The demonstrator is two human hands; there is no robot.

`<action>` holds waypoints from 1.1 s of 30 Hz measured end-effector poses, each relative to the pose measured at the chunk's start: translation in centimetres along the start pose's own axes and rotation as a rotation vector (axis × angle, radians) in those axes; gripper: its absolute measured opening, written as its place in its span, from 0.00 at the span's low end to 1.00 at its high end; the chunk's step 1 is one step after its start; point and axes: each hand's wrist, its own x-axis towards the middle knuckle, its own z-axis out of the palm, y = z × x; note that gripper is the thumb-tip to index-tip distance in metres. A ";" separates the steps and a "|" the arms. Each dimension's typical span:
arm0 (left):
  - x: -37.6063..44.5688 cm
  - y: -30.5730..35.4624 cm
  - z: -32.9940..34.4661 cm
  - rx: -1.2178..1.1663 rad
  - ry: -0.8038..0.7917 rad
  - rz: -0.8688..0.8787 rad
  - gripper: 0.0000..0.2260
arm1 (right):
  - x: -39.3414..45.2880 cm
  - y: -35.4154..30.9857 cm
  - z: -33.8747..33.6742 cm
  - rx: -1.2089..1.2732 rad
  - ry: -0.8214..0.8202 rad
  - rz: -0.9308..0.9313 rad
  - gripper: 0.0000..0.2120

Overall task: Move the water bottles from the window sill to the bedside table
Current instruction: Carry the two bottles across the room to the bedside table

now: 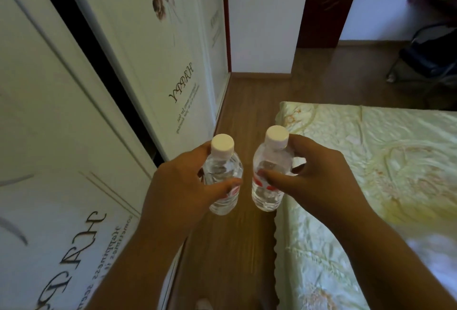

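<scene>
Left hand (178, 183) gripping left bottle (223, 173), fingers curled round its body. Right hand (314, 178) gripping right bottle (270, 173) the same way. Both bottles upright, white caps on, clear with red labels, held side by side and apart, above the wooden floor (247, 112). Bed (371, 161) to the right, wardrobe doors (99, 87) to the left. Neither sill nor table in view.

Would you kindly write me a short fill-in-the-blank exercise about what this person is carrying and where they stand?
1. Each hand, left hand and right hand, grips one water ____.
2. Both bottle caps are ____ in colour.
3. The bed lies on the person's ____ side.
4. The floor between wardrobe and bed looks like ____.

Missing words: bottle; white; right; wood
</scene>
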 end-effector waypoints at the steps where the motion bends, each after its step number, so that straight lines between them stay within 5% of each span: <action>1: 1.0 0.1 0.5 -0.006 -0.010 0.004 0.31 | 0.7 0.4 -0.4 -0.004 0.015 0.006 0.33; 14: 14.8 -2.6 4.3 -0.087 -0.125 0.133 0.27 | 11.5 3.1 -0.4 -0.085 0.132 0.099 0.34; 33: 34.6 -11.6 3.8 -0.117 -0.164 0.143 0.34 | 31.0 0.3 5.4 -0.068 0.155 0.152 0.32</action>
